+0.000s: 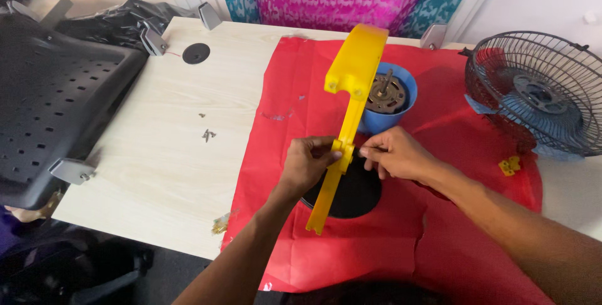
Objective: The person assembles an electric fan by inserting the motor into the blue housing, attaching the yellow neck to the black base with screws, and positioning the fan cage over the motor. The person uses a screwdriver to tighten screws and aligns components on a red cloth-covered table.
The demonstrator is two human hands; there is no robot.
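The yellow fan stand (348, 113) rises tilted over the red cloth (439, 242), its upper end meeting the blue motor housing (384, 107) and its lower end over a black round base (357, 195). The step in hand looks like fitting work at the stand's middle joint; a next move would call for a steady hold and fine turning. The left hand (307, 162) grips the stand's edge, fingers wrapped. The right hand (395, 152) pinches a small dark part against it.
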